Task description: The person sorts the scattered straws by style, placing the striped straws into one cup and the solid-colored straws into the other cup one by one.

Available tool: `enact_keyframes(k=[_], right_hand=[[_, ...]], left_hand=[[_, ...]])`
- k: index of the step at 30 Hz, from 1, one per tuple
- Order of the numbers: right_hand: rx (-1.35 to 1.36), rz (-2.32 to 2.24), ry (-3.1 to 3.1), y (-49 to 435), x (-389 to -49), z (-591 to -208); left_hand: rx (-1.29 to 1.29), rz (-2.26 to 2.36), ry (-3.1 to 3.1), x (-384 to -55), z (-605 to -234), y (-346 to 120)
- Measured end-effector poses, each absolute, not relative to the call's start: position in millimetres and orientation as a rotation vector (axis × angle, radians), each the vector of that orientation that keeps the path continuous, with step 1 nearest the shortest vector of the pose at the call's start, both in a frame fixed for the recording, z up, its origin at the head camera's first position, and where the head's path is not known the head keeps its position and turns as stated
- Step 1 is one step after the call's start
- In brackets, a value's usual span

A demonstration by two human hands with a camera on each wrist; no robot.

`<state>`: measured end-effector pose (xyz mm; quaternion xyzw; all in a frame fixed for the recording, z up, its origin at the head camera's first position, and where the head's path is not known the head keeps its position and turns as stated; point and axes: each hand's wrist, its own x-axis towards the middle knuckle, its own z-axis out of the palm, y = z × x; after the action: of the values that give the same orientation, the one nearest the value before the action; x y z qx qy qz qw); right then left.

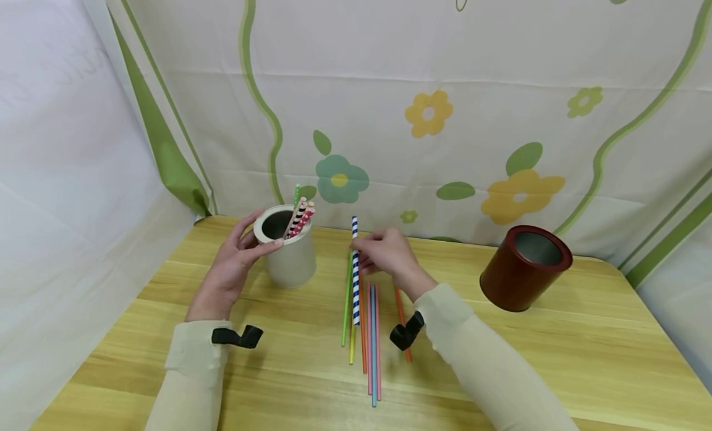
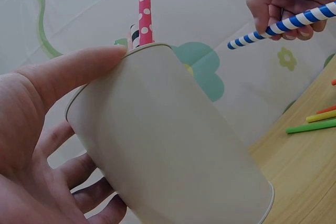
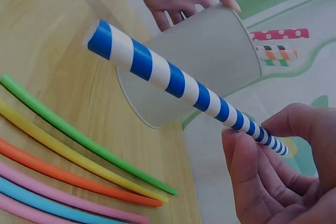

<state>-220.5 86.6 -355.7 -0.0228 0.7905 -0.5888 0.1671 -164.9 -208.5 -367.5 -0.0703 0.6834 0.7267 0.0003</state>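
Observation:
My right hand (image 1: pixel 386 253) pinches a blue-and-white striped paper straw (image 3: pixel 176 80) between thumb and fingers, holding it above the plain straws. Around the left side of a white can (image 1: pixel 292 261) curls my left hand (image 1: pixel 230 267), its thumb on the rim. Several patterned paper straws stand in the can and lean on its right rim, among them a pink one with white dots (image 2: pixel 145 17) and a green one (image 1: pixel 297 196). Under the right hand, thin straws lie side by side on the table: green (image 3: pixel 89 135), yellow (image 3: pixel 79 150), orange (image 3: pixel 79 173), pink and blue (image 1: pixel 373 344).
A dark red can (image 1: pixel 514 279) stands at the right of the wooden table (image 1: pixel 445 381). One orange straw (image 1: pixel 400 316) lies apart, beside the right wrist. A flowered cloth (image 1: pixel 378 54) hangs along the table's back edge.

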Motion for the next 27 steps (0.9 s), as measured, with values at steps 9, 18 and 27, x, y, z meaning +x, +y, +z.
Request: enact_keyframes(k=[9,18,27], right_hand=[[-0.073,-1.725,2.24,84.0,-219.3,-337.1],[-0.118,-1.853,2.204,83.6,-214.9,-320.2],[-0.161,-2.078,2.065,79.9,-213.8,-314.0]], left_hand=[[-0.217,2.291,2.143,-165.2,-368.0,-208.9],[-0.214,2.281,2.147,-164.8,-367.9,-209.3],[-0.221,2.28,2.148,-164.6,-367.7,-209.0]])
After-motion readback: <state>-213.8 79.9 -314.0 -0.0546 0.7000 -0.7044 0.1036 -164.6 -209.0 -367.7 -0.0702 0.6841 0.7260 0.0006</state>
